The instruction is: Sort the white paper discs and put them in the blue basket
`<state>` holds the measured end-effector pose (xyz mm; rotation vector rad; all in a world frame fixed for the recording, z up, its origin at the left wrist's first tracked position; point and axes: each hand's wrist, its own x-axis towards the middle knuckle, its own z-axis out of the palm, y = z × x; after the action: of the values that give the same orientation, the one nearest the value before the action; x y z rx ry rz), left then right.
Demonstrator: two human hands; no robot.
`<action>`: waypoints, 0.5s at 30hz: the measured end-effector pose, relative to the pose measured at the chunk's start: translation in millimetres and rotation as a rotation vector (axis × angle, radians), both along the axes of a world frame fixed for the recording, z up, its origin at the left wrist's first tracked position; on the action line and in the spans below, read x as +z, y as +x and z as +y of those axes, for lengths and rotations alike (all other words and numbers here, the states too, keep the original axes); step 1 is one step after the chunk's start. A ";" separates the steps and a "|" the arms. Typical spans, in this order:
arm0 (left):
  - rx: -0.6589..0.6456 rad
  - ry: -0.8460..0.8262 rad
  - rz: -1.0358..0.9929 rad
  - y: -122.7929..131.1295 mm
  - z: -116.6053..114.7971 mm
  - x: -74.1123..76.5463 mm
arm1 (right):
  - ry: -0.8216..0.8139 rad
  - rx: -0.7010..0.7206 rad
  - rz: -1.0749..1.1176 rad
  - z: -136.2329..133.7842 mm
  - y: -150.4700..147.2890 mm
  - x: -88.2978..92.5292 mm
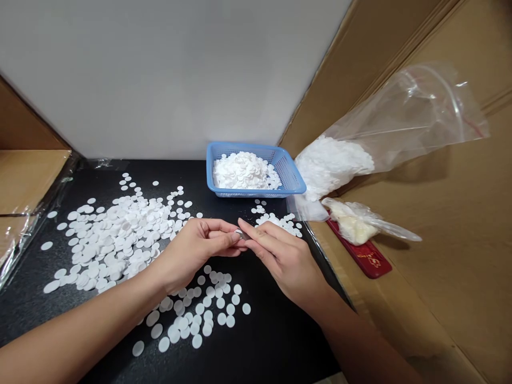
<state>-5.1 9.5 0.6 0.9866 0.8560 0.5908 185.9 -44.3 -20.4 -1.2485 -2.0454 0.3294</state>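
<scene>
My left hand (200, 242) is closed, its thumb and fingers pinching a small white disc (239, 232). My right hand (286, 258) meets it from the other side, thumb and fingertips drawn together at the disc's edge. The fingers cover most of the disc. Beside and below my left hand, many loose white discs (116, 240) are heaped and scattered over the black table top (276, 341). Behind my right hand lies a smaller group of white pieces (280, 221).
A blue plastic basket (256, 194) holding a white pile stands at the back. To its right, a clear zip bag (404, 128) of white pieces leans against cardboard (460, 224). A small plastic bag (356, 224) rests on a red packet (372, 261). A pale wall (176, 80) rises behind.
</scene>
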 end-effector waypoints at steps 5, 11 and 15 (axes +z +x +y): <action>-0.006 -0.006 0.002 -1.3 -0.6 2.2 | 0.011 0.012 0.015 -1.3 -0.7 1.5; -0.031 0.022 0.020 -2.4 0.1 6.6 | 0.007 0.017 0.023 -2.2 -1.1 3.0; -0.056 0.043 0.047 -4.3 1.3 6.3 | 0.009 0.017 0.013 -2.7 -1.0 3.0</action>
<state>-9.5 10.8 6.9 1.0636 0.8576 0.5415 184.9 -47.0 -17.4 -1.2208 -2.0456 0.3346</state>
